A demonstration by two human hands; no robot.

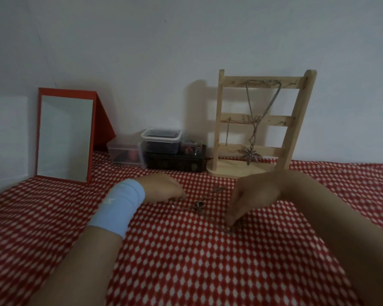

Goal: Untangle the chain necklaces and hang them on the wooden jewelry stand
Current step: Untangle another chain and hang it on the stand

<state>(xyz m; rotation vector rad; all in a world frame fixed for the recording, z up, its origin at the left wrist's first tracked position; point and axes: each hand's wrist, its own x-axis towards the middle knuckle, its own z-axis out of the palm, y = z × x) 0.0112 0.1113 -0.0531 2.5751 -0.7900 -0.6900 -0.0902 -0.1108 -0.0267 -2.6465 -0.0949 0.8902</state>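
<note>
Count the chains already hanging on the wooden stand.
2. A long chain with a leaf pendant hangs from the top rail of the wooden stand; a shorter chain hangs from the middle rail at its left side. More lie tangled on the cloth, unhung.

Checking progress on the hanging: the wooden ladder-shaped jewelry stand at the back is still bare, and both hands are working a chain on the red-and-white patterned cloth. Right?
Not bare. In the head view the wooden ladder-shaped jewelry stand already holds a silver chain necklace with a leaf pendant. The rest holds: the left hand and right hand work a tangled chain on the red-and-white patterned cloth.
</note>
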